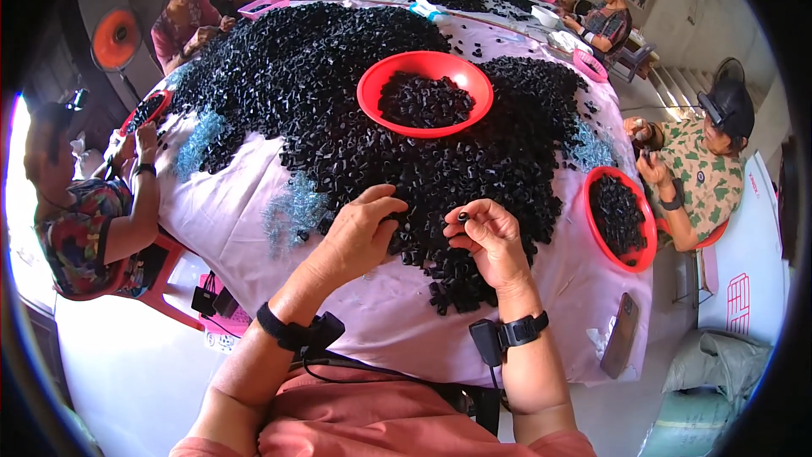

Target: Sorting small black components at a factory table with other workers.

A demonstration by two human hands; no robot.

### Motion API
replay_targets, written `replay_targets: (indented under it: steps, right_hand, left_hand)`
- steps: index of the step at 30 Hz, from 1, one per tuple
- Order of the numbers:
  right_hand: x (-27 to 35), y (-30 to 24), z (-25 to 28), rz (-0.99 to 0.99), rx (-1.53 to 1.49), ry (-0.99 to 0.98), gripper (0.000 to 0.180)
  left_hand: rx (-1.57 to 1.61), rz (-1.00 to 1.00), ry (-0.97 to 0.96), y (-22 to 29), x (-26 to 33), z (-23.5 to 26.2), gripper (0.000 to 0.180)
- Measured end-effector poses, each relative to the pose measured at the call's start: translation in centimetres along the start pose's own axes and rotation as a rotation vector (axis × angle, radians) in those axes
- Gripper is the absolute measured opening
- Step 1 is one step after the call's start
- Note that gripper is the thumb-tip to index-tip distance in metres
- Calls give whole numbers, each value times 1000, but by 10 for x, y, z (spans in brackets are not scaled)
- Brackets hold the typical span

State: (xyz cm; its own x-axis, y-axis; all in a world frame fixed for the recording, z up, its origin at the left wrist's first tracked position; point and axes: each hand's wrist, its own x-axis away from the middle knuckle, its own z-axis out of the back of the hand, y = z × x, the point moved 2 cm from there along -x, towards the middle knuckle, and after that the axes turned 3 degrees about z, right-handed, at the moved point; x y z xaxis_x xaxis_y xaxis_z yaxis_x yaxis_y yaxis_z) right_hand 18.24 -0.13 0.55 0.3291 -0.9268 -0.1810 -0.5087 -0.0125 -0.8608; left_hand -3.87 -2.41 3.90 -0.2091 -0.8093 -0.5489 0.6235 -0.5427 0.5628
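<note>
A huge heap of small black plastic pieces (321, 93) covers a table draped in a pale pink cloth (228, 211). My left hand (359, 233) rests palm down on the near edge of the heap, fingers curled into the pieces. Just to its right, my right hand (486, 237) is raised slightly and pinches one small black piece (462, 217) between thumb and forefinger. A red bowl (425, 93) holding black pieces sits on the heap beyond my hands. Both wrists wear black bands with small devices.
Another red bowl (622, 218) of pieces sits at the table's right edge, a phone (622, 334) near the corner. Tufts of pale blue scrap (292, 207) lie left of my hands. Seated people work at the left (85, 220), right (702, 169) and far end. A fan (116, 38) stands far left.
</note>
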Motion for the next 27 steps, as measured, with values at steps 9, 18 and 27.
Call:
replay_targets:
  steps: [9,18,27]
  right_hand:
    - [1,1,-1,2,76,4,11]
    - [3,0,-6,-3,164,-2,8]
    - [4,-1,-9,-27,187,-19,7]
  left_hand:
    - [-157,251,-541,-9,36,24,8]
    - [-383,292,-498,-4,51,12,12]
    - [-420,287,-496,-5,50,15,8]
